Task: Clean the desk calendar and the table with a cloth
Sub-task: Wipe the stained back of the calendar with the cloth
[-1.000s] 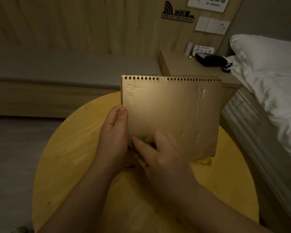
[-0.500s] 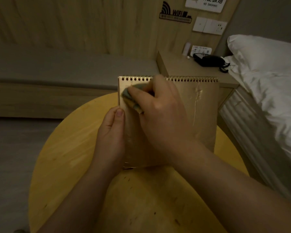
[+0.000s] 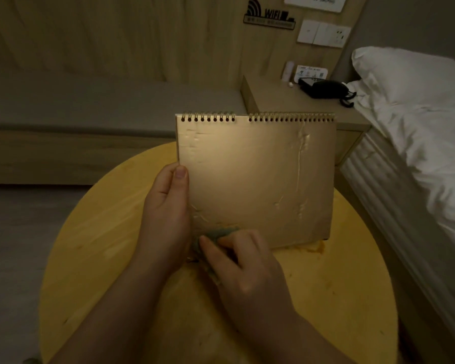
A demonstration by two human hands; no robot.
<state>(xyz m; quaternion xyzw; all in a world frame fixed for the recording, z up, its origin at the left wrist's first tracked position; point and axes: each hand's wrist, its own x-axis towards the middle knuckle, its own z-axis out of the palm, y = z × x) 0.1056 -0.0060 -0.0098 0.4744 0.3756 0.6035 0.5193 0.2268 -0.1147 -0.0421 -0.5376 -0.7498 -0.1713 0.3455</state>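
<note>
A brown spiral-bound desk calendar [image 3: 258, 177] stands upright on the round yellow wooden table [image 3: 90, 245], its cardboard back facing me with pale smears down its right part and near its left edge. My left hand [image 3: 166, 214] grips the calendar's left edge, thumb on the face. My right hand [image 3: 244, 269] presses a small grey-green cloth [image 3: 216, 235] against the calendar's lower left corner. Most of the cloth is hidden under my fingers.
An orange smear [image 3: 315, 249] lies on the table at the calendar's lower right corner. A bed with white bedding [image 3: 418, 132] runs along the right. A nightstand [image 3: 279, 101] with a black phone [image 3: 323, 89] stands behind, and a grey bench [image 3: 90, 106] is at the back left.
My right hand with the cloth has gone from the calendar's lower left up to its top left near the spiral, then back down to the lower left corner. My left hand kept its grip.
</note>
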